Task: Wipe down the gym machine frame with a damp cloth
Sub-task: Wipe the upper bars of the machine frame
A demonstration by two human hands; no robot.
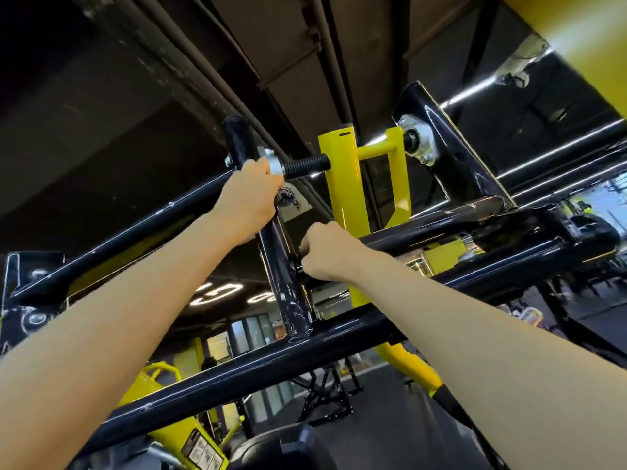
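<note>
I look up at the black machine frame (339, 337), made of glossy tubes with white scuffs. My left hand (249, 198) wraps round the upright black post (291, 300) just below a silver bearing. A dark speckled bit of cloth (287, 198) sticks out from its fingers against the post. Lower and to the right, my right hand (327, 254) is curled in a fist where a black crossbar (424, 228) meets the post, gripping the bar's end. Its fingertips are hidden behind the post.
A yellow lever arm (342, 184) on a black threaded shaft (307, 166) pivots between the post and a second black plate (451, 154) at the right. More yellow machines (176, 432) and a black seat pad (288, 449) lie below. Ceiling beams are overhead.
</note>
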